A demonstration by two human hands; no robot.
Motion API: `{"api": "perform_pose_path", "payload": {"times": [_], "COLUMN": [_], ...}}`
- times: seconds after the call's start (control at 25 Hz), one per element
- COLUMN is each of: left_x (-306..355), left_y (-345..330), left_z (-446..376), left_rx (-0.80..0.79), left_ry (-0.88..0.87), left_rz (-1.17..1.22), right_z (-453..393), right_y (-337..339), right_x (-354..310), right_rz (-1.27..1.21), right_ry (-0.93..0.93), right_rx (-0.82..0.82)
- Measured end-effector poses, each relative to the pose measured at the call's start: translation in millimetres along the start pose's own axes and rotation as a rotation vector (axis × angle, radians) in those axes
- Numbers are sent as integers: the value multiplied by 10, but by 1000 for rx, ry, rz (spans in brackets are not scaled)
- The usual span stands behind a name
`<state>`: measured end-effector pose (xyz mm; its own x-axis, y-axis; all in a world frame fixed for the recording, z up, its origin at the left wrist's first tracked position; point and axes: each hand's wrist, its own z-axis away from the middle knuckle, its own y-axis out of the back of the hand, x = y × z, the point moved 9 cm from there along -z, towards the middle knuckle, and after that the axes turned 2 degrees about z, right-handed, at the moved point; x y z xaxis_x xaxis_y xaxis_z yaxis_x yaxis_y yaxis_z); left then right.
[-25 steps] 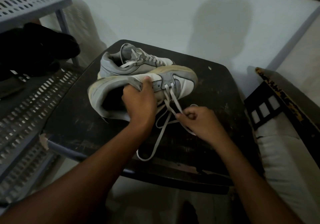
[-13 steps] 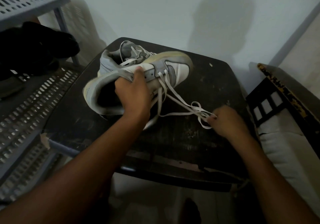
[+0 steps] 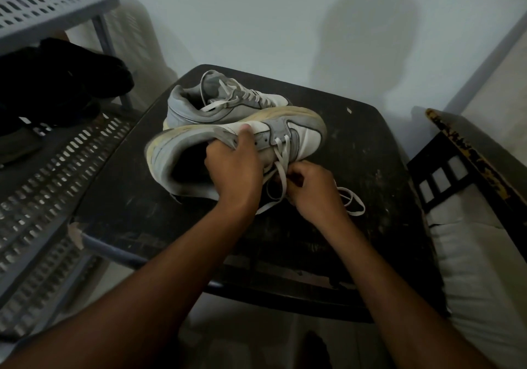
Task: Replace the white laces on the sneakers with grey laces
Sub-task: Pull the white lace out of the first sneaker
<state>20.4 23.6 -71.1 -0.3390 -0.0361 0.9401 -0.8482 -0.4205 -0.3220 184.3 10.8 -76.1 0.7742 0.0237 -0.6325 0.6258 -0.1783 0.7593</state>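
Head view: left hand [image 3: 232,173] grips the tilted grey-white leather sneaker [image 3: 236,146] mid dark scuffed table [image 3: 356,146], right hand [image 3: 312,190] pinches its flat white lace [image 3: 281,155]; unlacing step, next pull lace free of the remaining eyelets; 2nd grey sneaker [image 3: 225,102] at far edge, laced

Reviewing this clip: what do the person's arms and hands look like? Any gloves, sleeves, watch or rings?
Both forearms are bare as far as the frame shows, with no sleeves in view. The left hand and right hand wear no gloves. No watch, bracelet or ring shows on the visible sides; the lighting is dim.
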Motion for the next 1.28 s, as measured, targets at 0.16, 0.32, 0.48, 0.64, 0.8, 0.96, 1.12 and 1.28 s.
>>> {"api": "perform_pose_path", "payload": {"times": [0.16,0.32,0.48,0.64,0.8,0.96,1.12,1.28], "left_x": [3,-18,2,-16,-63,-39,-57,-41], "left_y": [-4,-29,-38,-66,-71,-67,-70,-60], "left_z": [11,91,50,2,17,12,16,12], "left_rx": [-5,-38,-48,-53,-46,-42,-37,-27], "left_ry": [10,5,18,16,7,-11,-3,1], "left_rz": [-9,-26,-22,-16,-38,-32,-28,-19], "right_z": [18,184,204,228,183,192,225,197], "right_y": [257,450,499,498,287,188,-76,-110], "right_x": [253,488,439,-11,-109,60,191,101], "right_rz": [156,42,39,-42,-42,-82,-338,-319], "right_ry": [-133,-289,-212,60,16,-164,-325,-309], "right_rx": [-116,-239,-46,204,177,139,-80,-204]}}
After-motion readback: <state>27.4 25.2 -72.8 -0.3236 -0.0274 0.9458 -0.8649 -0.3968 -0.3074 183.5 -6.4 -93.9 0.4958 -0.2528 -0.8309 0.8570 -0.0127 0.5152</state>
